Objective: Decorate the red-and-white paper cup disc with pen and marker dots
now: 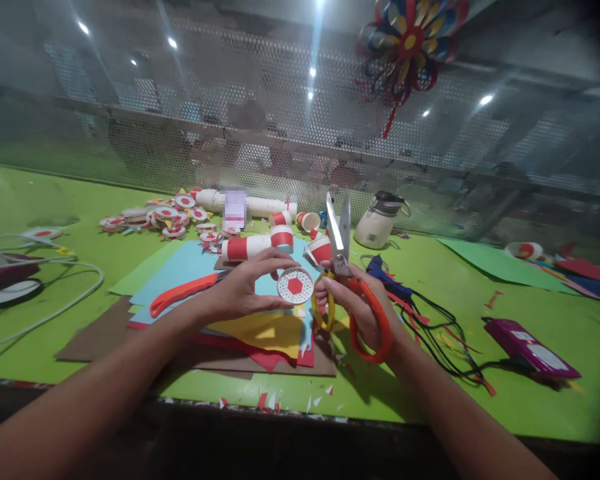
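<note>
While the left hand (245,290) pinches a round paper disc (295,285) upright above the coloured paper sheets (275,330) on the tabletop (530,400), the right hand (360,310) grips orange-handled scissors (341,250), blades parted and pointing up beside it, clear of the fingers.

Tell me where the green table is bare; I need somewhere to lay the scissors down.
Bare green table lies between the black cords and the green sheet, and at the front edge right of the paper scraps. Crowded: the coloured paper stack under the hands and the paper discs behind.
</note>
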The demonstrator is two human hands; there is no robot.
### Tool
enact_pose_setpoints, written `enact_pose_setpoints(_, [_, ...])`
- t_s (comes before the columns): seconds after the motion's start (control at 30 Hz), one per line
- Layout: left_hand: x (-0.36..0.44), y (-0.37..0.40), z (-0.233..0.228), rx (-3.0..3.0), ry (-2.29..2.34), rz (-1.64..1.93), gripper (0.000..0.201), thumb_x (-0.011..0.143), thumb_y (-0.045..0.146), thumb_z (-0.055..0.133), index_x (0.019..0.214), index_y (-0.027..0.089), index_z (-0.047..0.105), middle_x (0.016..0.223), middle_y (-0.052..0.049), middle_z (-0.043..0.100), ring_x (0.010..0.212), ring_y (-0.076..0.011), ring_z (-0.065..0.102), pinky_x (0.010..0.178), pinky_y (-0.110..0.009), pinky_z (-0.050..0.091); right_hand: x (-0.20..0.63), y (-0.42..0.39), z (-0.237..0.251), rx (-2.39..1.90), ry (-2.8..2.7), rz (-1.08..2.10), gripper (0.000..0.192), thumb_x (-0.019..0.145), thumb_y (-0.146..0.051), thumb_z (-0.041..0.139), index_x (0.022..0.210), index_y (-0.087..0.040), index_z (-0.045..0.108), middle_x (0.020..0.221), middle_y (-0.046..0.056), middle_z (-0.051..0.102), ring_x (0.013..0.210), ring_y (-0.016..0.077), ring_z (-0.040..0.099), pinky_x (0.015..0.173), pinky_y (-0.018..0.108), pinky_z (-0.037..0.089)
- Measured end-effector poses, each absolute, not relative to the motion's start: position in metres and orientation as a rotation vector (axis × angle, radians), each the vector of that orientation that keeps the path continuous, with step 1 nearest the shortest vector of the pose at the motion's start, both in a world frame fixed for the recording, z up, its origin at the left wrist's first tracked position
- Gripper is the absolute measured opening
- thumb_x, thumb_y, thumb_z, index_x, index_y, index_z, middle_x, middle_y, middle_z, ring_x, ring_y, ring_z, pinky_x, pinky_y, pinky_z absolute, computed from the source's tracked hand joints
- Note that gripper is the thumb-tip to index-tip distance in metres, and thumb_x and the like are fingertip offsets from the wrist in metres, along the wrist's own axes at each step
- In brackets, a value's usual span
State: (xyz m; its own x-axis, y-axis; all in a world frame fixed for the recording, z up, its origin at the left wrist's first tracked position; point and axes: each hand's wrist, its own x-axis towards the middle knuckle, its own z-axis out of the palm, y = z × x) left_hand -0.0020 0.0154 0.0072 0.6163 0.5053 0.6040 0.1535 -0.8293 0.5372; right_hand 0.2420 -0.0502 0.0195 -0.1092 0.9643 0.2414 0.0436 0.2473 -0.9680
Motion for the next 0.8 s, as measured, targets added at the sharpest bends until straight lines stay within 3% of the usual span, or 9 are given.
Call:
enact_pose_setpoints(0.17, [-0.014,0.024,0.011,2.159,0.61,1.218,0.056,0.08,0.038,0.084,0.131,0.022,0.067,0.135,-0.013,0.065,0.12,-0.0279,0.067,0.1,-0.045,0.061,0.251,-0.054,0.027,-1.039,-1.56,1.011,0.042,0.091,-0.058,0.067,0.106,-0.019,0.067,0.086,0.007,0.07,0.08,0.022,0.068,0.077,0.037,0.059])
enact_pose_setpoints(0.27, [-0.02,0.029,0.013,1.991,0.556,1.323,0.058,0.079,0.04,0.084,0.131,0.022,0.067,0.137,-0.014,0.064,0.119,-0.0278,0.068,0.101,-0.046,0.061,0.258,-0.056,0.032,-1.051,-1.825,0.786,0.044,0.095,-0.061,0.059,0.101,-0.019,0.071,0.082,0.007,0.07,0.073,0.0213,0.066,0.069,0.034,0.057])
enact_pose_setpoints(0.37, [-0.025,0.031,0.019,1.9,0.513,1.422,0.059,0.079,0.037,0.086,0.133,0.024,0.068,0.134,-0.012,0.064,0.114,-0.026,0.069,0.098,-0.044,0.063,0.264,-0.054,0.028,-1.059,-1.983,0.607,0.047,0.093,-0.059,0.061,0.115,-0.02,0.073,0.089,0.008,0.075,0.076,0.0237,0.069,0.069,0.034,0.057])
enact_pose_setpoints(0.53, [-0.034,0.029,0.033,1.824,0.441,1.62,0.056,0.077,0.031,0.087,0.13,0.023,0.07,0.13,-0.009,0.067,0.121,-0.024,0.066,0.11,-0.042,0.055,0.273,-0.046,0.016,-1.08,-2.093,0.385,0.058,0.088,-0.068,0.063,0.116,-0.019,0.075,0.104,0.013,0.079,0.089,0.0316,0.074,0.078,0.042,0.059])
enact_pose_setpoints(0.67, [-0.037,0.028,0.037,1.739,0.412,1.723,0.061,0.074,0.03,0.09,0.131,0.023,0.07,0.128,-0.009,0.068,0.119,-0.0224,0.066,0.108,-0.039,0.055,0.277,-0.041,0.011,-1.136,-2.118,0.265,0.059,0.088,-0.068,0.063,0.114,-0.016,0.075,0.111,0.017,0.079,0.097,0.035,0.076,0.083,0.047,0.061])
enact_pose_setpoints(0.8, [-0.035,0.029,0.036,1.753,0.348,1.728,0.055,0.074,0.027,0.09,0.125,0.023,0.073,0.124,-0.008,0.068,0.119,-0.021,0.065,0.108,-0.036,0.054,0.271,-0.041,0.008,-1.058,-2.166,0.132,0.054,0.09,-0.066,0.062,0.109,-0.018,0.075,0.105,0.015,0.08,0.089,0.0315,0.077,0.073,0.039,0.063])
